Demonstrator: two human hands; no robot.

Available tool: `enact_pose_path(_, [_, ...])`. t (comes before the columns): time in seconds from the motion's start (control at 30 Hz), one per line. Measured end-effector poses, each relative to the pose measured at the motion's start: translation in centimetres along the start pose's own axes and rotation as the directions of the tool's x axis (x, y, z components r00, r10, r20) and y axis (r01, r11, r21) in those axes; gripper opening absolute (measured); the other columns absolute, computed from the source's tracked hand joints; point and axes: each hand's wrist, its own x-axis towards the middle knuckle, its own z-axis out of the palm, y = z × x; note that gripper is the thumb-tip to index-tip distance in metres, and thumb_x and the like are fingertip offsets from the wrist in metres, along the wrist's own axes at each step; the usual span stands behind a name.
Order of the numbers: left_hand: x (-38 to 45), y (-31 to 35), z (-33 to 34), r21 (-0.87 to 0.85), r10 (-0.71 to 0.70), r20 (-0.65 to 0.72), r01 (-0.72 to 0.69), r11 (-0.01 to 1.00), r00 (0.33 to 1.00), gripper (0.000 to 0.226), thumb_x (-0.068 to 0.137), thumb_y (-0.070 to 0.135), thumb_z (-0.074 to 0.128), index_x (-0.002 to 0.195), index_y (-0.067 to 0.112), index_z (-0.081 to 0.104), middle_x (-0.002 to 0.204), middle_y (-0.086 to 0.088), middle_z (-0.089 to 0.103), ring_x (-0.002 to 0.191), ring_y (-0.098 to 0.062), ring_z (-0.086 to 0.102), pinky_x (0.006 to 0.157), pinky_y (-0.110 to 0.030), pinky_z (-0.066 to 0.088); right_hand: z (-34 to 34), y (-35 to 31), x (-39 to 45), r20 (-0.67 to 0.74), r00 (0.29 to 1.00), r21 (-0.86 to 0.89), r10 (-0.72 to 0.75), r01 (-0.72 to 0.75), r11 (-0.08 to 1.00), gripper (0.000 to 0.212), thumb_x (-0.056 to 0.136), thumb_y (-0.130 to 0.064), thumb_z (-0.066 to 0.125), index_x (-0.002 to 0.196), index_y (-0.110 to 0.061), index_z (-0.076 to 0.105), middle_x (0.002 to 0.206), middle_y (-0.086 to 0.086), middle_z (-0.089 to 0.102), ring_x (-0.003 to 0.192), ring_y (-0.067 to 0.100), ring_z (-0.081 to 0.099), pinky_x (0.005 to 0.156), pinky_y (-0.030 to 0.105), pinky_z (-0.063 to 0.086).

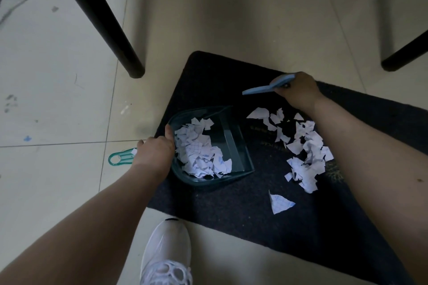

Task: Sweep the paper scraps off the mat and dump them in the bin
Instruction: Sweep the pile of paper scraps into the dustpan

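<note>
I am midway through the sweeping: my left hand point(155, 150) grips the back of the green dustpan point(234, 143), thumb hooked over its rim, and holds it on the dark mat point(231, 215) with its open mouth facing three o'clock. A good heap of paper scraps already lies inside the pan, piled toward the rear wall. My right hand point(297, 92) is curled tight around the blue brush point(266, 88), which is lifted clear of the mat at about one o'clock from the pan, its end pointing toward nine o'clock. The loose scraps point(305, 146) that remain sit on the mat at three o'clock from the pan mouth, near it but not touching, and one larger stray piece point(279, 203) lies apart at about five o'clock. As I judge it, the next move calls for setting the brush down on the far side of that loose pile and drawing it toward nine o'clock into the pan, keeping the lip pressed flat so nothing slips beneath, then fetching the stray piece. The bin is not in my view, so dumping comes later. My white shoe point(166, 252) stands at six o'clock, just off the mat's edge.
</note>
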Motion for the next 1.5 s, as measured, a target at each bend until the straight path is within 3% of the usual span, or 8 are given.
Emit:
enact_pose_path(0.2, [0.0,0.0,0.0,-0.001,-0.001,0.000,0.001,1.000,1.000,0.089,0.086,0.002,0.052,0.152,0.000,-0.007,0.126,-0.011,0.055,0.114,-0.030,0.053,0.099,-0.043,0.042,3.0,1.0,-0.6,0.131,0.988,0.038,-0.080,0.076,0.996,0.017,0.091,-0.011,0.059,0.105,-0.012,0.070,0.107,0.008,0.069,0.085,0.012,0.058,0.065,0.005,0.044])
enact_pose_path(0.4, [-0.3,0.0,0.0,0.022,0.016,-0.007,-0.016,1.000,1.000,0.087,0.087,0.003,0.051,0.151,-0.001,-0.008,0.124,-0.010,0.056,0.113,-0.029,0.055,0.100,-0.043,0.043,-0.4,2.3,-1.4,0.307,0.945,-0.113,-0.112,0.153,0.982,0.015,0.085,-0.009,0.066,0.099,-0.014,0.072,0.105,0.004,0.070,0.091,0.014,0.061,0.080,0.020,0.042])
enact_pose_path(0.6, [-0.5,1.2,-0.7,0.032,0.066,-0.026,-0.065,0.997,0.997,0.089,0.087,0.004,0.053,0.151,-0.001,-0.009,0.126,-0.010,0.053,0.114,-0.028,0.053,0.100,-0.042,0.043,-0.1,2.6,-2.0,-0.054,0.998,0.175,-0.040,0.049,0.983,0.017,0.090,-0.010,0.060,0.104,-0.014,0.070,0.106,0.006,0.068,0.094,0.015,0.061,0.086,0.023,0.046])
enact_pose_path(0.93, [-0.3,2.2,-1.0,0.011,0.048,-0.002,-0.048,0.999,0.999,0.088,0.087,0.004,0.052,0.152,0.000,-0.007,0.128,-0.011,0.052,0.115,-0.029,0.052,0.094,-0.040,0.045,0.2,4.8,-3.1,0.183,0.983,-0.154,-0.028,0.057,0.986,0.012,0.089,-0.018,0.063,0.098,-0.014,0.070,0.091,0.005,0.066,0.083,0.019,0.061,0.070,0.025,0.044])
enact_pose_path(1.07, [-0.2,3.4,-1.6,-0.005,0.072,0.004,-0.072,0.997,0.997,0.090,0.086,0.002,0.054,0.152,-0.001,-0.007,0.130,-0.013,0.052,0.117,-0.030,0.051,0.094,-0.041,0.045,-1.4,5.5,-3.6,-0.187,0.978,-0.199,0.097,-0.135,0.971,0.030,0.091,-0.023,0.056,0.068,-0.004,0.057,0.066,0.013,0.059,0.069,0.033,0.061,0.053,0.027,0.039])
enact_pose_path(1.17, [0.0,4.0,-1.9,-0.015,0.079,0.019,-0.078,0.997,0.997,0.091,0.086,0.003,0.055,0.152,0.000,-0.008,0.131,-0.013,0.051,0.118,-0.031,0.050,0.094,-0.041,0.045,-1.5,6.5,-4.6,-0.403,0.897,-0.177,0.183,-0.273,0.946,0.027,0.093,-0.018,0.049,0.096,0.004,0.064,0.094,0.029,0.066,0.090,0.044,0.063,0.072,0.040,0.049])
enact_pose_path(1.33, [0.2,5.3,-2.4,-0.038,0.088,0.026,-0.087,0.996,0.996,0.092,0.086,0.002,0.056,0.152,0.000,-0.008,0.132,-0.013,0.050,0.118,-0.030,0.049,0.093,-0.042,0.044,1.3,7.6,-6.7,-0.344,0.884,-0.137,0.318,-0.382,0.914,0.031,0.096,-0.023,0.045,0.108,-0.001,0.063,0.095,0.023,0.067,0.087,0.039,0.065,0.067,0.032,0.048])
enact_pose_path(1.5, [0.2,6.1,-2.8,-0.037,0.092,0.015,-0.091,0.995,0.996,0.090,0.088,0.003,0.055,0.152,0.000,-0.007,0.132,-0.013,0.051,0.117,-0.030,0.050,0.093,-0.042,0.044,4.0,5.9,-7.5,-0.262,0.945,-0.118,0.194,-0.230,0.966,0.031,0.096,-0.030,0.045,0.101,-0.006,0.065,0.091,0.019,0.068,0.083,0.037,0.063,0.065,0.030,0.038])
